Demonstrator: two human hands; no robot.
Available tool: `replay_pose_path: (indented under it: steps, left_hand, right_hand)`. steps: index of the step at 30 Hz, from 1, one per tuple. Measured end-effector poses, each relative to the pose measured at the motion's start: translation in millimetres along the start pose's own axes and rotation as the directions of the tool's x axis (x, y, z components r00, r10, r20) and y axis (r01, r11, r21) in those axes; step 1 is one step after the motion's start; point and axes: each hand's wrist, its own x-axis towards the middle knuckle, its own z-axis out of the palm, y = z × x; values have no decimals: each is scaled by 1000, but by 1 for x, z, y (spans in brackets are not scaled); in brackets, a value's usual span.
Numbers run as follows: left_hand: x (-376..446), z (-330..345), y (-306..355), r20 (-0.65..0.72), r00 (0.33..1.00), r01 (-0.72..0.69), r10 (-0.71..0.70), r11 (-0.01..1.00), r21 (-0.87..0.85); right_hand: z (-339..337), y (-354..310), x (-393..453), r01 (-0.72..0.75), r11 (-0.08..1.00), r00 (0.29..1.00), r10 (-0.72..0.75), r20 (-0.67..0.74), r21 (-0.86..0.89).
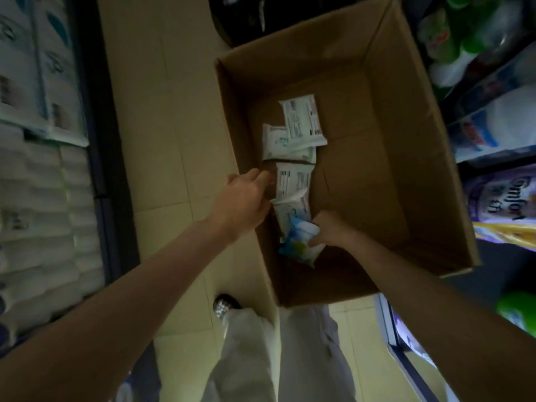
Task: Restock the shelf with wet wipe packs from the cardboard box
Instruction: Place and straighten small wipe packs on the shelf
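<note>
An open cardboard box (406, 158) stands on the floor below me with several white wet wipe packs lying flat along its left side. My right hand (333, 230) grips a blue-and-white wipe pack (298, 242) at the near end of the row. My left hand (246, 198) reaches in over the box's left wall, its fingers touching the edge of a label-side-up pack (293, 181). Two more packs (301, 120) lie overlapped farther in. The shelf (43, 169) on the left holds rows of white packs.
Shelves on the right carry purple softener pouches (504, 204) and green-capped bottles (452, 33). A tiled aisle floor (162, 111) runs between the shelves. My legs and a shoe (226, 306) are just under the box's near edge.
</note>
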Motion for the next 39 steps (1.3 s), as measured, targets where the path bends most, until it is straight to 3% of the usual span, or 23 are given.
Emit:
replay_pose_path:
  steps: [2, 3, 5, 6, 8, 12, 17, 19, 23, 26, 29, 33, 35, 37, 39]
  left_hand:
    - [4, 6, -2, 1, 1000, 16, -16, 1000, -8]
    - [5, 8, -2, -4, 1000, 19, -19, 1000, -14]
    - [8, 9, -3, -21, 999, 32, -33, 999, -32]
    - [9, 9, -4, -37, 998, 39, -40, 998, -41]
    - [8, 9, -5, -83, 995, 46, -51, 997, -60]
    - [0, 9, -14, -71, 996, 55, -60, 996, -74]
    - [-10, -22, -30, 90, 995, 35, -36, 999, 14]
    - [-16, -42, -34, 132, 987, 113, -94, 982, -149]
    - [-40, -103, -26, 130, 986, 165, -107, 766, -622]
    - [-75, -159, -31, 127, 992, 113, -19, 596, -795]
    - [-123, -205, -56, 15, 995, 65, -102, 513, -856]
    - [-193, -251, -95, -113, 950, 12, -292, 393, -920]
    - [-230, -265, -115, -163, 919, -41, -358, 325, -945]
    - [-269, -275, -137, -229, 868, -130, -440, 244, -961]
    - [-310, -283, -159, -281, 803, -198, -525, 209, -958]
  right_hand:
    - [-10, -9, -4, 138, 983, 987, -146, -68, -120]
    - [-19, -14, -4, 206, 942, 959, -248, -138, -264]
    - [-41, -27, -6, 278, 794, 892, -422, -161, -541]
    - [-50, -32, -3, 296, 744, 882, -453, -127, -599]
    - [-57, -40, 8, 310, 765, 914, -404, -44, -565]
    - [-45, -44, 13, 258, 921, 966, -253, 56, -292]
    - [-95, -63, -35, 305, 862, 943, -333, 1, -406]
    - [-138, -92, -72, 316, 842, 933, -359, -17, -439]
    - [-198, -173, -153, 436, 818, 881, -474, -9, -374]
    - [-211, -232, -203, 563, 775, 807, -591, -14, -289]
    - [-211, -287, -248, 646, 714, 726, -684, -72, -269]
    - [-189, -367, -303, 774, 600, 574, -800, -175, -205]
    - [-170, -404, -326, 852, 518, 486, -834, -260, -71]
    - [-144, -438, -345, 876, 466, 481, -831, -280, 121]
    - [-111, -468, -360, 862, 495, 506, -851, -142, 109]
